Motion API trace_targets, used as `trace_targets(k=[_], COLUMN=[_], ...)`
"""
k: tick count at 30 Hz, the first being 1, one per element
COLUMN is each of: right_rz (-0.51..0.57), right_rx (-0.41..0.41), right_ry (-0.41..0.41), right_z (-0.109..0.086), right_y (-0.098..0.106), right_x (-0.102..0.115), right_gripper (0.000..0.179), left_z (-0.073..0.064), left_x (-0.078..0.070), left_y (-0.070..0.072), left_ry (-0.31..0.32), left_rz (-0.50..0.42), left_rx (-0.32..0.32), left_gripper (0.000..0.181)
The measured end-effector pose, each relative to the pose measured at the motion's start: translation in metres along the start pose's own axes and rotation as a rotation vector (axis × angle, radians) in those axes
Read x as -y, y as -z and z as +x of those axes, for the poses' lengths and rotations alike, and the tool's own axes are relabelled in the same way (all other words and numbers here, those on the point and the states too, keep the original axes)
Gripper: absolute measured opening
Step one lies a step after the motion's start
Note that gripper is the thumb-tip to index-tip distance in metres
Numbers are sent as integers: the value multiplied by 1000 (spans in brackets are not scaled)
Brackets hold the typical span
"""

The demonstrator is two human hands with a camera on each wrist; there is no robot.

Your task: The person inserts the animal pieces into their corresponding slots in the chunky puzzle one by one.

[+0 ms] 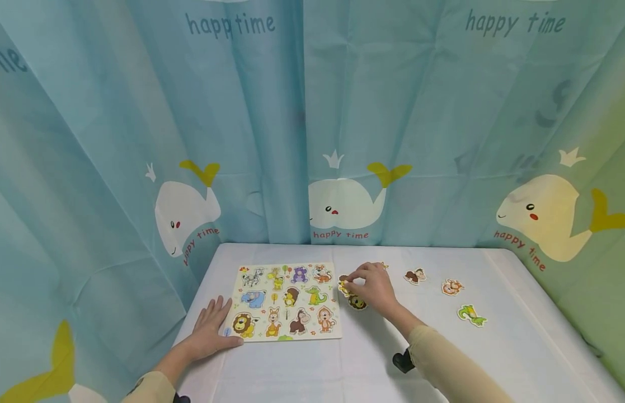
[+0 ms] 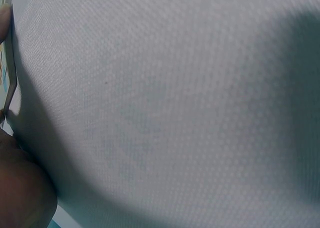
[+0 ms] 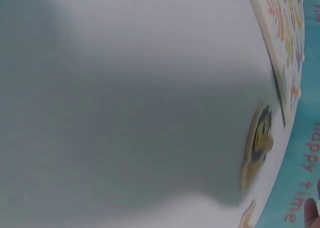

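Observation:
A wooden puzzle board (image 1: 258, 270) with printed animals lies on the white table. My left hand (image 1: 208, 330) rests at its left side, fingers spread, the thumb along the lower left corner. To the right of the board, my right hand (image 1: 375, 285) pinches a small brown-and-yellow animal piece (image 1: 342, 287), partly hidden by the fingers; it looks like the hedgehog. Just below those fingers lies a lion piece (image 1: 358, 303), whose knob shows in the right wrist view. Another piece (image 1: 384, 265) is mostly covered behind the right hand.
Farther right lie a gorilla piece (image 1: 416, 276), a monkey piece (image 1: 452, 287) and a green crocodile piece (image 1: 471, 315). A blue curtain (image 1: 282, 140) with whale prints hangs behind the table (image 1: 292, 369) and along its sides.

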State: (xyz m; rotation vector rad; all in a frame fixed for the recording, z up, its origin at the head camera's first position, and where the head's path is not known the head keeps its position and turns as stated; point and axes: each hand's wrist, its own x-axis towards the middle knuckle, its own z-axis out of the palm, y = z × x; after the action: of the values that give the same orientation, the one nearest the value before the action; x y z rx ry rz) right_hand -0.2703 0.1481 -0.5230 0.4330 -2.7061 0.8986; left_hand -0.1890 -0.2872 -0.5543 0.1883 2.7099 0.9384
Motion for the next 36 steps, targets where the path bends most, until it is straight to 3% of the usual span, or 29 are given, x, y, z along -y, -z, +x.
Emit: trace_targets(k=[25,36], right_rz=[-10,-37], right_rx=[108,109], right_ry=[10,26], right_z=[20,24], right_y=[-53,-73], right_x=[58,76], right_gripper=[12,14], left_z=[-3,-3], left_x=[-1,-2], left_y=[0,0], left_ry=[4,8], left_rz=[25,22], left_rx=[-12,-9], left_gripper=[117,117])
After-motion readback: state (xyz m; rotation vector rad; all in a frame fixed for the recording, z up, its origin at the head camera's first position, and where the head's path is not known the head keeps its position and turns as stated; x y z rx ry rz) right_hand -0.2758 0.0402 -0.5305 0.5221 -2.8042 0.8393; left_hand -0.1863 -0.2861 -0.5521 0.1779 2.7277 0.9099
